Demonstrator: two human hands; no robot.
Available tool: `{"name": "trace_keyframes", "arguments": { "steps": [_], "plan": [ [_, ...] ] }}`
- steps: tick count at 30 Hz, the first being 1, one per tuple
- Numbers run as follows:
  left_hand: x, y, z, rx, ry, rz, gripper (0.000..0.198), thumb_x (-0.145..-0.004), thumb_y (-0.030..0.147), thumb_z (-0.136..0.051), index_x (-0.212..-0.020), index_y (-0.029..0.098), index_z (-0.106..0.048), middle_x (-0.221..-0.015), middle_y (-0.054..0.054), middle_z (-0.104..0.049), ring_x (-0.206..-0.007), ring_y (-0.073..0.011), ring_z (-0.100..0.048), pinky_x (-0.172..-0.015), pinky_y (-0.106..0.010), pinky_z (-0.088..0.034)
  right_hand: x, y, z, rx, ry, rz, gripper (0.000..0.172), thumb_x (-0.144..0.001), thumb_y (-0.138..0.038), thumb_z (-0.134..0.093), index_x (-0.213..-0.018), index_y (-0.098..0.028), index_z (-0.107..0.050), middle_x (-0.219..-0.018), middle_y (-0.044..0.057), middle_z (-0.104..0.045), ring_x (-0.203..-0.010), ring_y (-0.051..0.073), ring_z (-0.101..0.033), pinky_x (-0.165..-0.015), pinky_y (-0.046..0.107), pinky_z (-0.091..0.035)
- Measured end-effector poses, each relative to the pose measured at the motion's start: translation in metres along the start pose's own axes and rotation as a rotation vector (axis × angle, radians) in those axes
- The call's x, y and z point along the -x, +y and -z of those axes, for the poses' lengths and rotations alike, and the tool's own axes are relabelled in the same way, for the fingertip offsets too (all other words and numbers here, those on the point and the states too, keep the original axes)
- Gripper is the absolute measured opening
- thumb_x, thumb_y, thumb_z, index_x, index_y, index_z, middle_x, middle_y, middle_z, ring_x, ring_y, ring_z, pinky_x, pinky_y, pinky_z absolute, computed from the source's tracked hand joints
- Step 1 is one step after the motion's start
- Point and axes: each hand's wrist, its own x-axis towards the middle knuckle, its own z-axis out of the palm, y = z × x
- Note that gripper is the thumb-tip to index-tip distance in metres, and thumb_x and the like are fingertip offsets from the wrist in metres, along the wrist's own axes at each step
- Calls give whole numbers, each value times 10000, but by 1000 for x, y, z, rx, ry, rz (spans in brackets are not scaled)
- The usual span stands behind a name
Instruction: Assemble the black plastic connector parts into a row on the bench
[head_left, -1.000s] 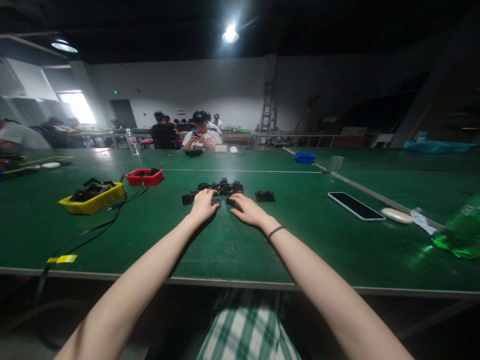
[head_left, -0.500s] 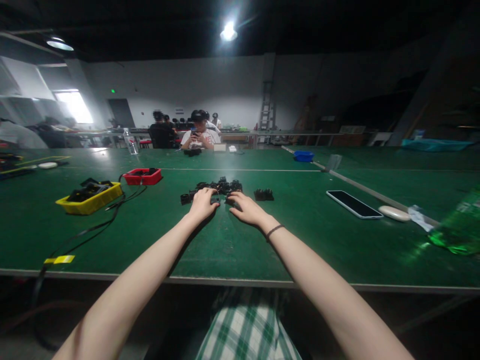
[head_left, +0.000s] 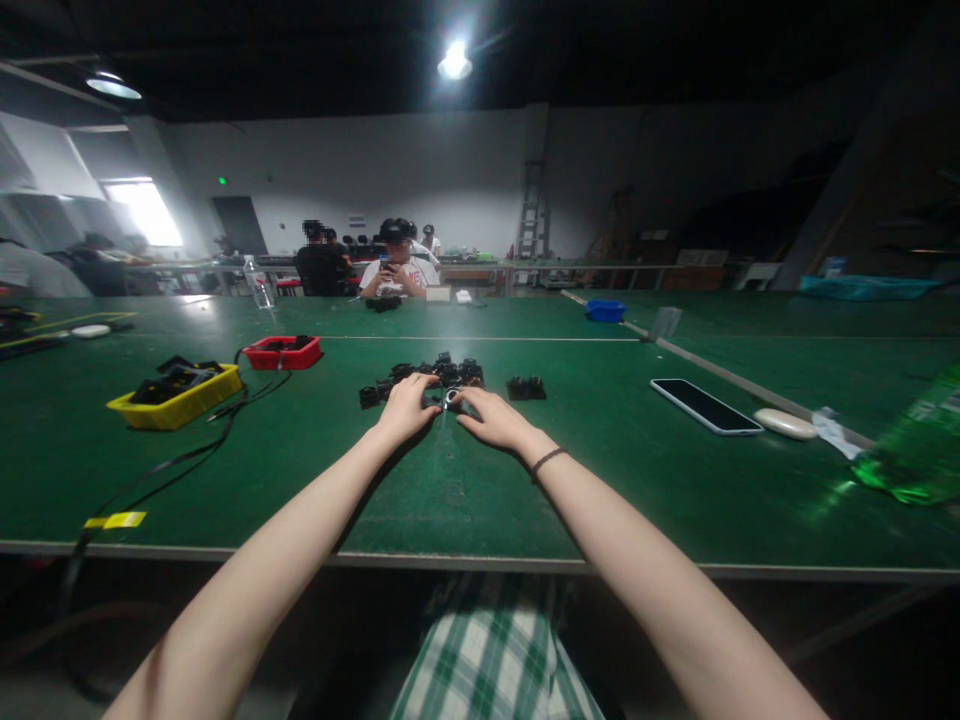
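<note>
Both my arms reach forward over a green table [head_left: 465, 500]. My left hand [head_left: 406, 406] and my right hand [head_left: 491, 417] rest side by side at the near edge of a heap of small black parts [head_left: 442, 374]. Between the fingertips of both hands sits a small black part with a bright metal spot [head_left: 448, 399]; the fingers of each hand are curled in a pinch on it. A dark band circles my right wrist. A separate black part [head_left: 526, 388] lies just right of the heap.
A yellow tray [head_left: 178, 397] and a red tray [head_left: 285, 352] with black parts and cables stand at the left. A phone [head_left: 706, 406], a white oval object [head_left: 784, 423] and a green bottle [head_left: 911, 450] lie at the right. A blue bin [head_left: 605, 311] stands farther back. People sit at the far tables.
My hands stay at the heap; the fingertips have drawn closer, and the small part with the metal spot now shows between them.
</note>
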Motion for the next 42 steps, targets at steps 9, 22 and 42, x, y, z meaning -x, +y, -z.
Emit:
{"name": "trace_keyframes", "arguments": {
  "steps": [9,22,42],
  "plan": [
    [0,1,-1,3,3,-29,516,-694,191,-736,-1180,178,-564,-1204,-111,-607,-1168,-278,-552,-1006,-434,-430,1,-3,2,-16,-15,-25,293,-849,-161,-583,-1142,-168,-581,-1165,108,-632,-1097,221,-586,-971,403,-452],
    [0,1,0,6,3,-44,491,-697,198,-721,-1167,189,-578,-1195,-105,-612,-1157,-278,-557,-1000,-439,-435,1,-2,1,-23,0,-28,422,-853,-177,-572,-1269,-137,-516,-1260,159,-600,-1153,247,-581,-998,434,-450],
    [0,3,1,28,7,-59,475,-696,198,-713,-1154,204,-586,-1186,-94,-616,-1154,-272,-560,-1003,-442,-436,0,-4,-1,-37,54,-6,485,-807,-111,-573,-1285,-144,-497,-1278,152,-575,-1173,241,-561,-1029,439,-435]
  ]
}}
